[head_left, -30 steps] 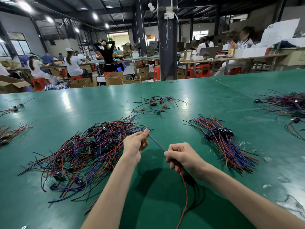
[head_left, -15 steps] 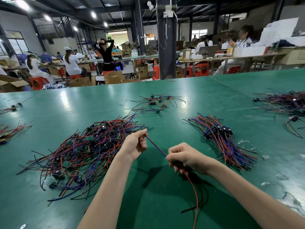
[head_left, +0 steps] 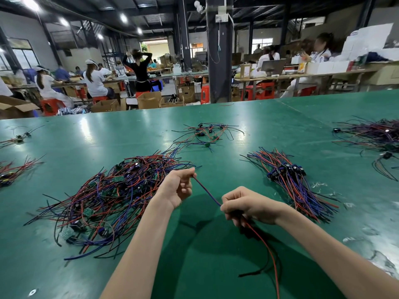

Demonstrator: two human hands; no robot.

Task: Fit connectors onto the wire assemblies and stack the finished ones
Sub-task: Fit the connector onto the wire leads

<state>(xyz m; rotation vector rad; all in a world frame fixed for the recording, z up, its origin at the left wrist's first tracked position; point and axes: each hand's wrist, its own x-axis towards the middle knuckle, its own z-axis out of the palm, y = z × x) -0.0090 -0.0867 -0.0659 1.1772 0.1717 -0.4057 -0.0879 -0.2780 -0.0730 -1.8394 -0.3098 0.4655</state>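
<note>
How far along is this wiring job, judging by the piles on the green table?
Seemingly done: the tidy bundle at right. In hand: one wire assembly, pinched taut between the left hand and right hand. Left: the much bigger tangled heap at left, so most work seems to remain.

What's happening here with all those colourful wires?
A person is working at a green table. Their left hand pinches one end of a red-and-blue wire assembly, and their right hand holds it further along, so it stretches taut between them. A big tangled pile lies to the left; a neater stack lies to the right.
</note>
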